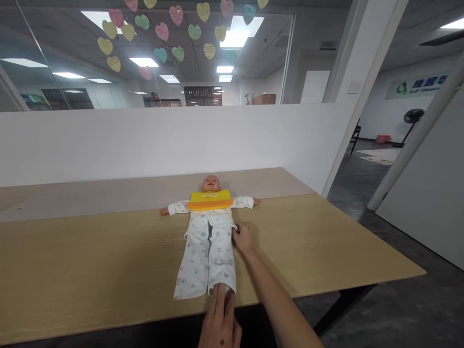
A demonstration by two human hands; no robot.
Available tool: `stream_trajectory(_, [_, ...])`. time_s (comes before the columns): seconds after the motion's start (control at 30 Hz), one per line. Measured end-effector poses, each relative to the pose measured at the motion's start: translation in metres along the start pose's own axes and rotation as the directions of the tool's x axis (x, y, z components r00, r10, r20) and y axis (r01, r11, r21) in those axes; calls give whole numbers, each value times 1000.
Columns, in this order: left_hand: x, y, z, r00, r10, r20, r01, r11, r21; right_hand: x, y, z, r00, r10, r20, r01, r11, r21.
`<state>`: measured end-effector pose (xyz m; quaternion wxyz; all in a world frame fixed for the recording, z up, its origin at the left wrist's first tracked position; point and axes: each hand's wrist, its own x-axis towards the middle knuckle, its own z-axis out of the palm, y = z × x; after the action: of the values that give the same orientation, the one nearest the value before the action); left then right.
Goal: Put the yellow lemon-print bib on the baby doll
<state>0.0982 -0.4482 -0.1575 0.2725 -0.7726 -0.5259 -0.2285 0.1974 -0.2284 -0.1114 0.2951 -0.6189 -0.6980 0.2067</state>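
Observation:
A baby doll [210,183] lies face up on the table with its arms spread. It wears a yellow bib [209,199], a white printed top [203,220] and white printed trousers [194,263]. My right hand [244,239] is closed at the doll's side near the waist, its fingers pinching the edge of the white clothing. At the table's front edge, my left hand [221,316] has its fingers stretched into the opening of one trouser leg. The cuff hides those fingertips, so what they touch inside cannot be made out.
The wooden table [308,241] runs wide to the left and ends at a corner on the right. Behind it stands a white wall [145,142] with a window above carrying heart-shaped notes. An open doorway to the right shows a fan [413,116].

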Motion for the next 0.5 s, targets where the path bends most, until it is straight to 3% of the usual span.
stream_trajectory(0.23, [-1,5,13,996,-79,38,77,996,43,2,2,0,1000,-16,8,16,1000,26])
stream_trajectory(0.5, [-7,19,18,980,-186,75,187,982,-15,3,5,1,1000,-13,21,11,998,61])
